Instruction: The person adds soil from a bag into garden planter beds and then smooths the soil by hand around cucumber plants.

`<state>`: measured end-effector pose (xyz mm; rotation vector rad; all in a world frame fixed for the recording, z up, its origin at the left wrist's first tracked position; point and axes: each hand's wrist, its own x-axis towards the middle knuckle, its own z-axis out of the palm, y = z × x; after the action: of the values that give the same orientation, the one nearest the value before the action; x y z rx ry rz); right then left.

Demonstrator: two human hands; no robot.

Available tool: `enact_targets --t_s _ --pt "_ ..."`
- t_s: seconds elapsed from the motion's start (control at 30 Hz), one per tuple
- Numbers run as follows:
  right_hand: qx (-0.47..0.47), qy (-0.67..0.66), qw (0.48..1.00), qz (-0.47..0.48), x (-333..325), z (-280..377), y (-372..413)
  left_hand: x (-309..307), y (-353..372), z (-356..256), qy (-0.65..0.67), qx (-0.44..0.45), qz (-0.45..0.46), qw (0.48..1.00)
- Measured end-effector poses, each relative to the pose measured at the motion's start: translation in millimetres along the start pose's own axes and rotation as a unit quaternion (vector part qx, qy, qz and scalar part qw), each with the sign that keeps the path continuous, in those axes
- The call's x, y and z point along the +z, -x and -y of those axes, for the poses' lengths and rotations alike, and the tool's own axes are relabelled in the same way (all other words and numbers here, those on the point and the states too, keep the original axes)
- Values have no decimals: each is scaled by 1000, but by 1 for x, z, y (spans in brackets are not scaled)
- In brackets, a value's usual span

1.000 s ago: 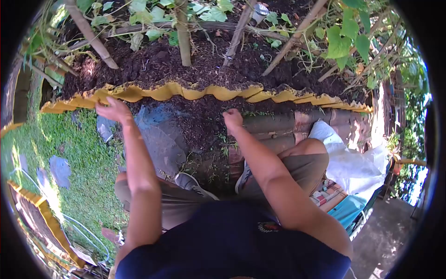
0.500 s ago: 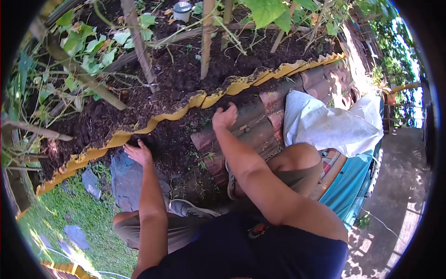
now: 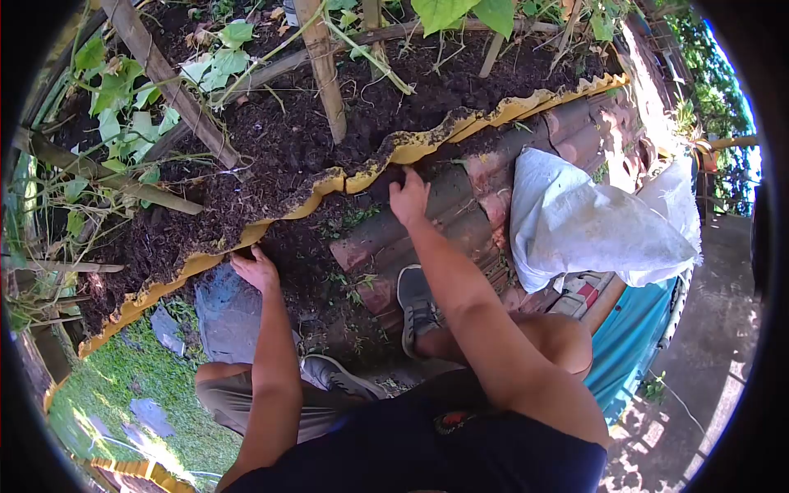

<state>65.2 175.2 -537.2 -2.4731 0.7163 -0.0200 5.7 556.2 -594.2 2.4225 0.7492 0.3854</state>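
Note:
A wavy yellow garden edging (image 3: 306,205) runs diagonally along the bed, with dark soil (image 3: 271,135) heaped behind it. My left hand (image 3: 258,270) is at the edging's lower face, fingers extended and the tips right beneath its edge. Farther right, my right hand (image 3: 409,199) reaches over the roof tiles (image 3: 436,201) with its fingers apart, the fingertips close under the edging. Loose dark soil (image 3: 292,255) lies between the two hands, on the near side of the edging.
A white woven sack (image 3: 596,222) lies on the tiles to the right, beside a teal sheet (image 3: 629,324). Wooden stakes (image 3: 325,74) and leafy vines (image 3: 123,90) stand in the bed. Grey slabs (image 3: 230,316) and grass (image 3: 115,370) lie at the left.
The view has shifted slightly. My right hand has moved closer to the edging, its fingers now pointing up toward it. My right knee has swung outward, showing more of the shoe.

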Motion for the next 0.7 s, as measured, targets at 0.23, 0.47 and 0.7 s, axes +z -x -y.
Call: enact_targets --t_s 0.23,0.47,0.7 --pt "10 65 995 -74 14 8 3 1 -4 -13 41 -33 18 998" --pt "-77 -57 994 52 72 65 105 -8 20 -17 59 -31 90 994" --pt "-175 -102 978 -38 55 87 135 -44 9 -10 156 -43 50 986"
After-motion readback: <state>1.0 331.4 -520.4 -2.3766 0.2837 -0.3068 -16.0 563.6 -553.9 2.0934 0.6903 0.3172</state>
